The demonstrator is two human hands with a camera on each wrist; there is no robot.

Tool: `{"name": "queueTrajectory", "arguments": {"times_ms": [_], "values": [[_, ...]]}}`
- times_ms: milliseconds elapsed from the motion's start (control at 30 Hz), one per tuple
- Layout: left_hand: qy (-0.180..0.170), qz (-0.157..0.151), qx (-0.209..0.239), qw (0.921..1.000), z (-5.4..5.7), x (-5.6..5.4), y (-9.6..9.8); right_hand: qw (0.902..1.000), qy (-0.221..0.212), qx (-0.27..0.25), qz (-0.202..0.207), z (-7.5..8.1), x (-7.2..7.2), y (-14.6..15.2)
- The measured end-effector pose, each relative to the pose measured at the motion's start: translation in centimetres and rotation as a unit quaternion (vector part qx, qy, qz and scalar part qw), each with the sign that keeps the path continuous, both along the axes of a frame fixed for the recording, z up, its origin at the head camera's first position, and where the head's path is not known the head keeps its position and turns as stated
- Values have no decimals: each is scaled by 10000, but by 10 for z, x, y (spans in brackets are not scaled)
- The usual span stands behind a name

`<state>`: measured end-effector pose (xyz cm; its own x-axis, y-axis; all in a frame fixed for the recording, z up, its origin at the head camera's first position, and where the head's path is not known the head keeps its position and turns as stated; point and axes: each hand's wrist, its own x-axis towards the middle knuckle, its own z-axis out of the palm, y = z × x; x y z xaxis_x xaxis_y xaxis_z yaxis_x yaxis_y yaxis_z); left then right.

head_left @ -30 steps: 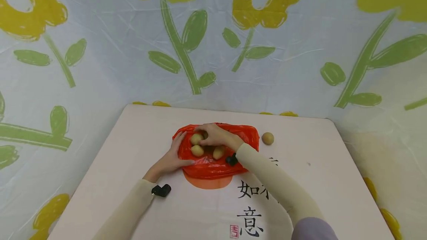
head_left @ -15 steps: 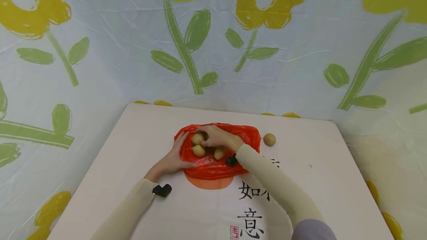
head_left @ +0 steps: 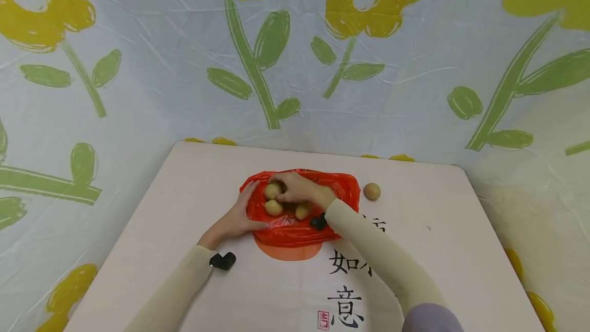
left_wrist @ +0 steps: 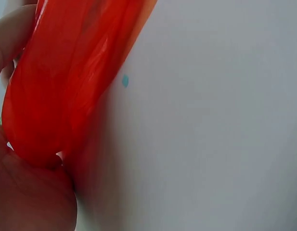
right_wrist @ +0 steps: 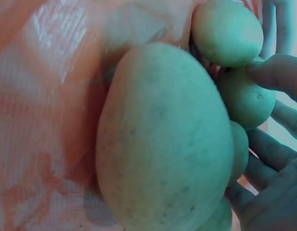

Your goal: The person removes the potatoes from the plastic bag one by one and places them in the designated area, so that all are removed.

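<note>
In the head view a red plastic bag (head_left: 286, 240) lies spread on the table, its mouth gaping, with several potatoes inside. My left hand (head_left: 232, 219) holds the bag's left side, thumb at the near rim and fingers at the far one; red film fills the left wrist view between thumb and fingers. Reaching into the bag, my right hand (head_left: 295, 187) grips a potato (right_wrist: 247, 98), thumb on its top and fingers beneath. A large spotted potato (right_wrist: 165, 139) lies close to the right wrist camera. Two others, a left potato (head_left: 274, 208) and a middle potato (head_left: 302, 211), sit nearby.
A lone potato (head_left: 372, 191) lies on the table to the right of the bag. The pale table (head_left: 438, 270) bears black painted characters (head_left: 345, 306) and an orange disc (head_left: 288, 253) partly under the bag. A flower-printed cloth (head_left: 184, 106) hangs behind.
Hands, bag and potatoes hold nearly the same places. The head view has shifted only slightly.
</note>
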<state>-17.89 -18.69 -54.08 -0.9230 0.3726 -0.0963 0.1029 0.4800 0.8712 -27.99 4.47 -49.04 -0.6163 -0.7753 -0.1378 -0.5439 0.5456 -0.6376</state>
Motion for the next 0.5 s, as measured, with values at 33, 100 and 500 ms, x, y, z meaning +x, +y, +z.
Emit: {"name": "queueTrajectory", "arguments": {"times_ms": [33,100,500], "values": [[12,10,2,10000,0,0,0,10000,36,-41,-24,0,1,0],[41,25,4,10000,0,0,0,9998,81,-143,-72,2,2,0],[167,2,-91,9998,1,-2,-1,9952,291,-693,-620,39,8,24]]}}
